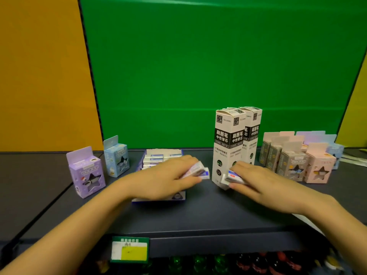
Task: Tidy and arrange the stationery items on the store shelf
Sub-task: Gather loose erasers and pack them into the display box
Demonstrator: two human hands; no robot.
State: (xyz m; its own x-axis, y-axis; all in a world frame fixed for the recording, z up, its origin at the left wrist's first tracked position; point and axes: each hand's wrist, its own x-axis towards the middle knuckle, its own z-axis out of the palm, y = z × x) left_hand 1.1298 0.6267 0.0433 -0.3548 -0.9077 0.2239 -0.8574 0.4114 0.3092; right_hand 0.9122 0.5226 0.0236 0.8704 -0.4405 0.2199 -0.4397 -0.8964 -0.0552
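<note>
Left hand (pixel 164 177) holding two erasers (pixel 199 171), right hand (pixel 264 181) two, two tall boxes (pixel 228 143)

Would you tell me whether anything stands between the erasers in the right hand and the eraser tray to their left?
Yes: the left hand, gripping its own eraser stack, lies over the tray, in the path of the right hand and its erasers. The tall refill box stands behind, not between.

The left grip (pixel 168 178) and right grip (pixel 262 182) are bare hands on slim, bare forearms (pixel 83 219).
</note>
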